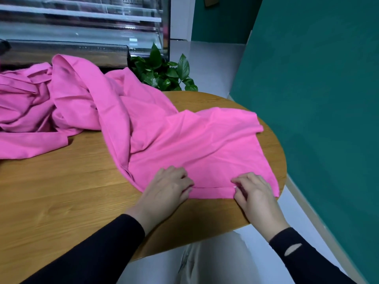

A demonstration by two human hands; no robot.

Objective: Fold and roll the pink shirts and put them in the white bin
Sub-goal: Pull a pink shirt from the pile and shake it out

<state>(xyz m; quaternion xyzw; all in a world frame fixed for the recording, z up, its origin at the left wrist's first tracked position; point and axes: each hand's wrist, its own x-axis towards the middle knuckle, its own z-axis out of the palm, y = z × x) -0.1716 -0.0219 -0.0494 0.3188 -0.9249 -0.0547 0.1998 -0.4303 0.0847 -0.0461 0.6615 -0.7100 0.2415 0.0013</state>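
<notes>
We're at the surface (61, 181), round-edged wood, both hands on the near hem of the shirt (184, 144). The shirt is spread on the right half of the surface, hem toward us at 6 o'clock, body running up toward 11 o'clock where it climbs onto the pile (26, 103). One corner or sleeve reaches the surface edge at 2 o'clock. The hem shows a narrow folded strip between the hands.

Left hand (168, 187): fingers curled, tips pressed down on the hem at its left end. Grip looks like a pinch on the fabric edge; the thumb is hidden under the hand, so we can't confirm it fully.

Right hand (254, 191): fingers curled, thumb and forefinger pinching the hem at its right end, knuckles up. Grip is closed on the fabric.

The hands are apart, level with each other, with a flat stretch of hem between them. Black sleeves on both arms; the right sleeve has a small hole near the cuff.

The pile is more pink shirts, crumpled, at 9 to 10 o'clock on the surface, touching the spread shirt.

Plant (164, 72) sits beyond the far edge at 12 o'clock. Glass case (82, 27) behind the pile at 11 o'clock. Green wall (317, 99) on the right at 3 o'clock.
</notes>
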